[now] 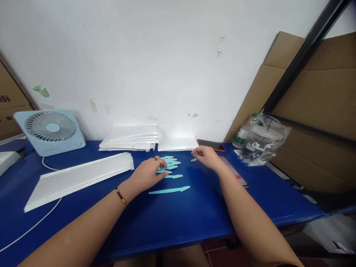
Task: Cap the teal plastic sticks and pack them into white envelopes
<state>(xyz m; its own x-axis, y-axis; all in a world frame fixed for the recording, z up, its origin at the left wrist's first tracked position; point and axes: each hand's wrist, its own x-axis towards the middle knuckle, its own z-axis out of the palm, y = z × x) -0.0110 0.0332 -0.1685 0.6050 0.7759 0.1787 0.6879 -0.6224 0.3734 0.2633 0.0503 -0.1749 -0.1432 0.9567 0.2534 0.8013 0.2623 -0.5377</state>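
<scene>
My left hand (pixel 148 172) reaches over a loose pile of teal eyebrow razors (pixel 174 163), its thumb and fingers apart and touching those at the pile's left side. Part of the pile is hidden beneath that hand. Closer to me, one teal eyebrow razor (pixel 169 190) lies by itself, pointing rightward. My right hand (pixel 205 155) is to the right of the pile, fingertips pinched together. A small clear plastic piece (pixel 194 160) shows at those fingertips; its exact shape is hard to make out.
Stacked white padded mailers (pixel 130 137) and another white packet (pixel 178 144) stand by the wall. One long mailer (pixel 80 180) lies at left, near a blue fan (pixel 52 128). Two phones (pixel 213 145) (pixel 236 172), a bottle (pixel 241 135) and a bagged cup (pixel 263 142) are at right.
</scene>
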